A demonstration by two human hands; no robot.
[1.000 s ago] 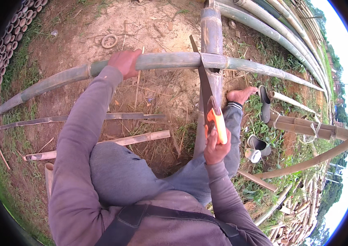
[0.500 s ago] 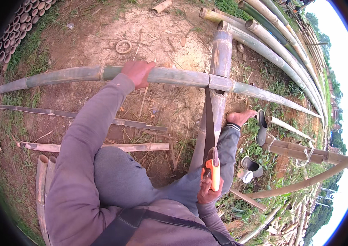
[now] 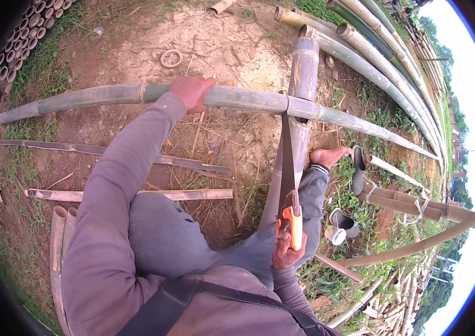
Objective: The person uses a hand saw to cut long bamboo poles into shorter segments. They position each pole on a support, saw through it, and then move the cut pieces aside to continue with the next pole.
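Note:
A long greenish-grey bamboo pole lies crosswise in front of me, resting in a notch of a thicker bamboo post. My left hand is closed around the pole, left of that crossing. In my right hand is the orange handle of a hand saw. Its dark blade points away from me, and its far end meets the pole just left of the post. The blade's tip is hidden at the pole. My bare foot rests right of the post.
Several bamboo poles lie at the far right. Split strips lie on the ground at left. A bamboo ring lies beyond the pole. Shoes and a white cup stand at right. Cut bamboo ends are stacked far left.
My right hand and the saw have moved slightly forward, away from me. The left hand stays on the pole; the whole view has shifted a little.

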